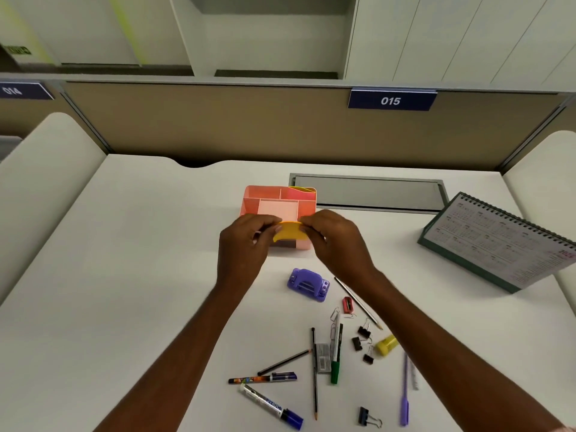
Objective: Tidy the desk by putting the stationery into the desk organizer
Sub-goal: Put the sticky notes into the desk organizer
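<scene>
Head view: left grip (246,241) and right grip (333,238) each pinch one end of a bowed yellow piece (288,232), held over the near edge of the pink desk organizer (268,198), mid-tabletop (124,275). Purple punch (308,283), pens (335,369) and binder clips (363,332) lie nearer, to the right.

four binder clips (363,332) (356,343) (368,359) (364,415), three pencils (358,303) (314,378) (283,363)

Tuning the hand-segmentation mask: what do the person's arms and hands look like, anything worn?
Left hand and right hand are bare: no gloves, rings or watch visible. The forearms are bare to the frame edge. A pinkish sliver at the bottom right corner may be a sleeve.
</scene>
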